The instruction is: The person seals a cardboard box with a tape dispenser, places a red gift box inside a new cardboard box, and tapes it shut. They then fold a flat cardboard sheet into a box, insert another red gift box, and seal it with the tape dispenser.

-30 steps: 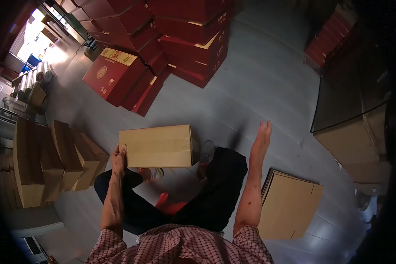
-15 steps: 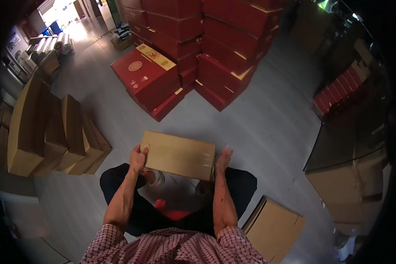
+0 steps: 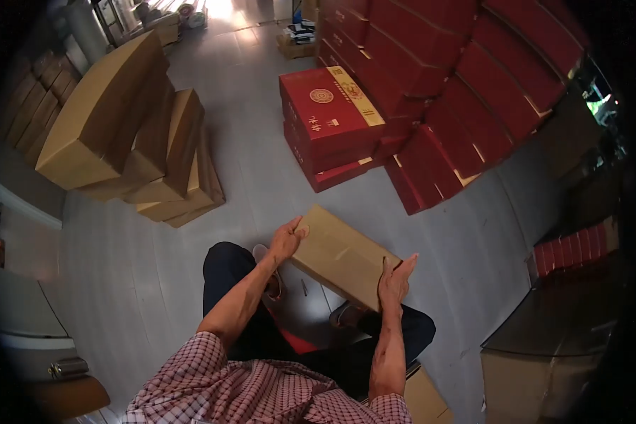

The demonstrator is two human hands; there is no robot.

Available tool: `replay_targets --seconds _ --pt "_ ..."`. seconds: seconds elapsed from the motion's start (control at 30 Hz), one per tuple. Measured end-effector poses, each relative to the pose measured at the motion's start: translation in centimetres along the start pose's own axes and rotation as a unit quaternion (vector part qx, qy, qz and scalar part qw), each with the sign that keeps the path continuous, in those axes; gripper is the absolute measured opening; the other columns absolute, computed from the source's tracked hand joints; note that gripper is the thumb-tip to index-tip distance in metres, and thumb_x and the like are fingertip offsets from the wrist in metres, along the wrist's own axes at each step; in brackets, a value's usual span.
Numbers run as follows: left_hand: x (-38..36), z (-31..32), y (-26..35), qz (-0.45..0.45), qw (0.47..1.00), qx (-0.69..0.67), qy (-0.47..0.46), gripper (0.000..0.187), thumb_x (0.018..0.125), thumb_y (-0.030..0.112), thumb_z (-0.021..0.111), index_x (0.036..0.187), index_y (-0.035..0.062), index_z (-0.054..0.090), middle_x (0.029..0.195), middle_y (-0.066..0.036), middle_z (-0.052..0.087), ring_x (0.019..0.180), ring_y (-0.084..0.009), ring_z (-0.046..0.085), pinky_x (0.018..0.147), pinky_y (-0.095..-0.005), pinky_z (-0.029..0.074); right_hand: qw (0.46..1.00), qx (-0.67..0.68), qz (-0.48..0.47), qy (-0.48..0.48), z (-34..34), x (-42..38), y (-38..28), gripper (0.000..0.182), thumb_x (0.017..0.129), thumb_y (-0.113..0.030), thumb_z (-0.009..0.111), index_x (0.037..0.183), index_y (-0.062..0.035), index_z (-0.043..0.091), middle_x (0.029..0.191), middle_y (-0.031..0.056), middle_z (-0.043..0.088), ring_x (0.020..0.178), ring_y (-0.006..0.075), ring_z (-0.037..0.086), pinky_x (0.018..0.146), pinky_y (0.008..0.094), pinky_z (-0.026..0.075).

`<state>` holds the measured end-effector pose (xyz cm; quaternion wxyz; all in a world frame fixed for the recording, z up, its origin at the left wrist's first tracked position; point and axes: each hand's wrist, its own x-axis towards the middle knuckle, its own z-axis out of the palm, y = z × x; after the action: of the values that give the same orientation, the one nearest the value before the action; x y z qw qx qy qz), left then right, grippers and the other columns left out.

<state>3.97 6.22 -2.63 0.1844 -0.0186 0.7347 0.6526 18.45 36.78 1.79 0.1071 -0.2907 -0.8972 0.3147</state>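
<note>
A closed brown cardboard box is held up between my hands, above the floor and in front of my knees. My left hand grips its left end, the thumb near a round mark on the top. Against the right end presses my right hand, its thumb at the upper edge and its fingers pointing outward. The box slants, its right end closer to my body. What lies under the box is hidden.
Several cardboard boxes lean in a stack at the left. Red gift boxes are piled high ahead and to the right. Flat cardboard sheets lie by my right side, and a large carton stands at the lower right.
My view has turned left. The box has swung from nearly level to a slant, its right end nearer me. My right hand's thumb now rests on the box's right end.
</note>
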Motion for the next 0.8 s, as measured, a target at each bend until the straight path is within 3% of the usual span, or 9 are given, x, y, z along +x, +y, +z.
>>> replay_targets --seconds 0.1,0.23,0.27,0.37,0.47,0.53,0.63,0.7,0.8 --pt "0.9 -0.9 -0.5 0.020 0.998 -0.005 -0.055 0.065 0.107 0.028 0.061 0.162 0.0033 0.039 0.140 -0.010 0.068 0.125 -0.0159 0.061 0.110 -0.0302 0.044 0.983 0.161 0.090 -0.011 0.3 -0.1 0.8 0.101 0.107 -0.056 0.054 0.166 0.0063 0.000 0.174 0.0296 0.011 0.161 0.0405 0.017 0.129 0.0444 0.021" --pt "-0.2 -0.6 0.2 0.043 0.997 -0.018 -0.060 0.066 0.109 0.030 0.057 0.165 0.0045 0.033 0.150 -0.012 0.061 0.134 -0.0207 0.057 0.115 -0.0336 0.041 0.940 0.277 0.181 -0.078 -1.0 -0.2 0.7 0.106 0.104 -0.065 0.052 0.169 -0.0007 -0.001 0.173 0.0277 0.015 0.157 0.0397 0.026 0.126 0.0440 0.026" --pt "0.4 -0.1 -0.6 0.065 0.997 0.001 -0.049 0.067 0.109 0.032 0.056 0.165 0.0040 0.032 0.152 -0.013 0.059 0.137 -0.0228 0.056 0.116 -0.0347 0.040 0.929 0.306 0.192 -0.082 -0.8 -0.1 1.6 0.111 0.099 -0.073 0.055 0.171 -0.0118 -0.003 0.170 0.0256 0.026 0.153 0.0403 0.035 0.121 0.0482 0.033" --pt "1.3 0.3 -3.8 0.083 0.995 0.054 -0.033 0.070 0.110 0.039 0.051 0.165 0.0019 0.030 0.155 -0.018 0.055 0.143 -0.0286 0.052 0.119 -0.0379 0.038 0.876 0.420 0.193 -0.136 -1.7 0.0 0.5 0.108 0.101 -0.073 0.051 0.170 -0.0052 0.004 0.172 0.0234 0.022 0.154 0.0379 0.033 0.123 0.0440 0.031" --pt "1.5 -0.4 -0.5 0.039 0.995 0.070 -0.053 0.072 0.110 0.046 0.047 0.162 -0.0014 0.032 0.155 -0.022 0.054 0.145 -0.0322 0.051 0.120 -0.0399 0.038 0.688 0.632 0.219 -0.282 0.6 0.5 6.0 0.110 0.099 -0.076 0.051 0.170 -0.0058 0.004 0.174 0.0224 0.015 0.158 0.0350 0.024 0.127 0.0419 0.023" --pt "0.8 -0.5 0.5 0.022 0.994 0.057 -0.088 0.074 0.110 0.049 0.046 0.161 -0.0040 0.034 0.153 -0.024 0.055 0.145 -0.0329 0.051 0.119 -0.0401 0.039 0.669 0.636 0.223 -0.314 1.2 1.3 5.0 0.110 0.099 -0.076 0.051 0.170 -0.0055 0.004 0.174 0.0226 0.015 0.159 0.0350 0.023 0.127 0.0420 0.023" --pt "2.6 0.3 -3.5 0.032 0.997 0.049 -0.057 0.071 0.110 0.048 0.045 0.158 -0.0045 0.038 0.150 -0.026 0.057 0.143 -0.0342 0.053 0.118 -0.0409 0.040 0.742 0.559 0.235 -0.285 2.1 0.9 3.7 0.110 0.099 -0.075 0.051 0.170 -0.0051 0.004 0.174 0.0228 0.014 0.159 0.0351 0.022 0.128 0.0421 0.022" --pt "-0.4 -0.5 3.7 -0.011 0.993 0.072 -0.089 0.074 0.109 0.052 0.046 0.156 -0.0051 0.040 0.149 -0.027 0.057 0.143 -0.0360 0.053 0.118 -0.0420 0.041 0.771 0.523 0.230 -0.282 2.4 1.0 2.5 0.110 0.099 -0.075 0.051 0.170 -0.0049 0.004 0.174 0.0230 0.014 0.159 0.0351 0.021 0.128 0.0421 0.021" --pt "2.7 0.7 -4.0 0.067 0.986 0.151 0.009 0.078 0.106 0.059 0.045 0.152 -0.0034 0.045 0.143 -0.028 0.061 0.137 -0.0392 0.057 0.114 -0.0456 0.043 0.806 0.478 0.203 -0.285 2.3 1.9 -1.4 0.110 0.099 -0.074 0.052 0.170 -0.0045 0.003 0.174 0.0232 0.013 0.159 0.0351 0.020 0.128 0.0422 0.020"
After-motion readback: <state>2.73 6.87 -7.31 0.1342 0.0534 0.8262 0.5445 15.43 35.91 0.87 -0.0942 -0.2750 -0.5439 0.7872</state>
